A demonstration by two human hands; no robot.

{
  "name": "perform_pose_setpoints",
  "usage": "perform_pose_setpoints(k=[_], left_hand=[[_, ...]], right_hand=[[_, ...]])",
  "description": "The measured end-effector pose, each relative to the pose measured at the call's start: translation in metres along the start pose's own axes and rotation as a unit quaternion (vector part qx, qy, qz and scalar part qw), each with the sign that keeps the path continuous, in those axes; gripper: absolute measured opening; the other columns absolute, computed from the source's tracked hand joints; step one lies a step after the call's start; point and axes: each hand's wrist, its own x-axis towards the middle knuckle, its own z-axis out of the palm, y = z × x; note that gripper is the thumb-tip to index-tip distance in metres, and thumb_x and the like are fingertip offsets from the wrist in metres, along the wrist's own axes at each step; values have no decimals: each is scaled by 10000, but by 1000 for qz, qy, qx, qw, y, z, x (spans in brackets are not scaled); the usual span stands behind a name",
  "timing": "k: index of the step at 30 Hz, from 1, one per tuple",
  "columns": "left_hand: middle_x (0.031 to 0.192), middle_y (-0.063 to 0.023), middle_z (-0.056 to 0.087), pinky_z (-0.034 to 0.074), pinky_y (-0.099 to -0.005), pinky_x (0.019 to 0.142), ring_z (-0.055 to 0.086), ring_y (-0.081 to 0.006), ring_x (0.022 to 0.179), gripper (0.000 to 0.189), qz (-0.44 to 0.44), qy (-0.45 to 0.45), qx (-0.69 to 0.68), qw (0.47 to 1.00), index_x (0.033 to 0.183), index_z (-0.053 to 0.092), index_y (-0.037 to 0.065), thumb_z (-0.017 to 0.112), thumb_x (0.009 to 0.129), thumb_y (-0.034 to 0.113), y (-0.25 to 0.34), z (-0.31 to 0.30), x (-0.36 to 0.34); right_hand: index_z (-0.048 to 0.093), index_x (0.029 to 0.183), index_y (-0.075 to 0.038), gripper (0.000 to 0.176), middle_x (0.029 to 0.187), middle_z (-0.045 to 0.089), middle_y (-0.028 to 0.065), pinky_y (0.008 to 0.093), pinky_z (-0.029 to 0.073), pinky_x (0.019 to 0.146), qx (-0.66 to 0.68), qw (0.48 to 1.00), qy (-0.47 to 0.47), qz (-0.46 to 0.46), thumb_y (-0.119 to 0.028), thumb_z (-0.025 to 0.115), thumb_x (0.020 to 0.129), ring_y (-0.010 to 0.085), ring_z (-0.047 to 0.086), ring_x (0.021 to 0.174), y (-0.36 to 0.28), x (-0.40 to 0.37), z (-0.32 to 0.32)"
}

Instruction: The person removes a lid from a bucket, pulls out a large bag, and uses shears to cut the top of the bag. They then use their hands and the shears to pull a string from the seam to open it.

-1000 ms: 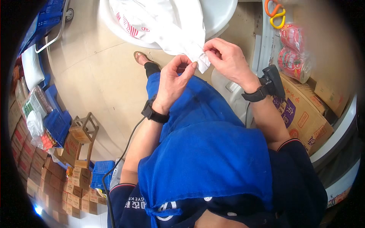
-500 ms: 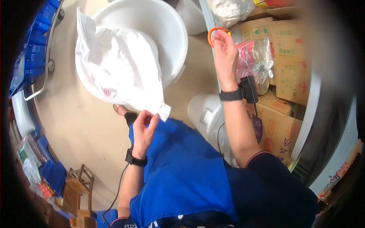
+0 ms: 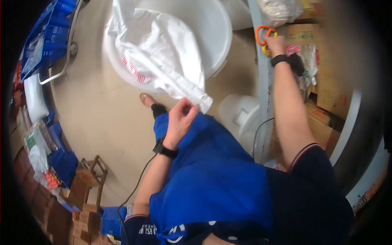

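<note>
My left hand (image 3: 179, 120) is closed in a pinch on the corner of a white plastic sack (image 3: 179, 45) with red print. The sack lies draped over a large white tub (image 3: 218, 36), its far part inside. My right hand (image 3: 276, 44) reaches out to the shelf on the right. Its fingers are closed at scissors (image 3: 260, 36) with orange and yellow handles; the blades are hidden. Both wrists wear black straps.
A clear plastic bag (image 3: 281, 10) and cardboard boxes (image 3: 332, 69) fill the shelf behind its grey edge (image 3: 264, 85). A lidded white bucket (image 3: 241, 112) stands below. Blue crates (image 3: 55, 34) on a trolley and a wooden stool (image 3: 92, 175) are at left.
My right hand has reached farther down onto the shelf, closing at the scissors. My left hand still pinches the sack corner. The whole view has shifted.
</note>
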Motion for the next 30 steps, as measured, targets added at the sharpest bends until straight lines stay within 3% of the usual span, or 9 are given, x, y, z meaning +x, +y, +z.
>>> perform_pose_setpoints(k=[1,3,5,10,15,18,22,25,30], left_hand=[[656,28,512,374,-201,564,446,-34,624,180,-18,-6,0,1000,777,521,12,612,856,146,-2,-1,1],[677,28,522,381,-197,591,458,-36,653,172,-19,-10,-35,999,791,526,12,609,855,147,-6,1,3],[699,25,532,386,-196,610,466,-37,673,166,-17,-11,-56,998,799,527,11,607,855,145,-4,2,4],[741,20,554,393,-193,631,476,-38,695,146,-28,-28,-48,998,817,532,13,606,855,133,-3,-1,8],[733,28,551,393,-189,621,475,-35,683,136,-32,-31,-82,996,825,541,14,612,853,127,-5,1,14],[707,40,537,369,-175,586,455,-20,650,142,-35,-29,-68,997,813,542,21,622,850,133,-10,0,16],[702,51,525,348,-165,566,443,-8,635,135,-42,-30,-79,996,803,540,33,633,845,122,-8,2,16],[706,54,524,349,-164,566,446,-7,634,127,-39,-24,-77,996,805,541,34,632,845,113,-5,1,14],[711,56,527,351,-162,569,452,-6,638,124,-35,-21,-76,996,807,545,33,627,850,115,-6,2,13]], right_hand=[[604,720,31,262,613,587,78,276,447,399,41,999,-24,17,-207,710,688,158,578,482,-15,-10,-8],[588,808,38,202,692,593,98,300,499,453,50,995,-79,46,-136,657,732,168,578,520,-25,-29,-21],[557,896,59,184,786,576,123,323,544,530,320,938,-109,81,-70,593,771,187,583,592,-21,-63,-28],[404,1282,-53,494,905,533,70,413,483,837,566,787,-235,75,-43,514,801,161,562,760,18,-197,-49],[441,1098,-66,334,764,452,4,386,485,837,452,768,-438,121,-199,571,820,96,471,597,25,-297,-72],[428,1087,-27,334,775,478,10,314,491,782,476,758,-440,68,-145,608,832,73,511,679,40,-309,-72],[404,1035,-35,433,882,498,34,256,443,714,303,827,-473,29,-163,728,778,82,503,785,40,-307,-75],[415,1018,-42,472,866,510,36,279,442,693,192,859,-463,-104,-191,768,743,101,492,767,57,-310,-75],[439,984,-30,562,850,551,132,338,457,702,43,891,-440,-102,-328,807,680,232,562,797,52,-309,-81]])
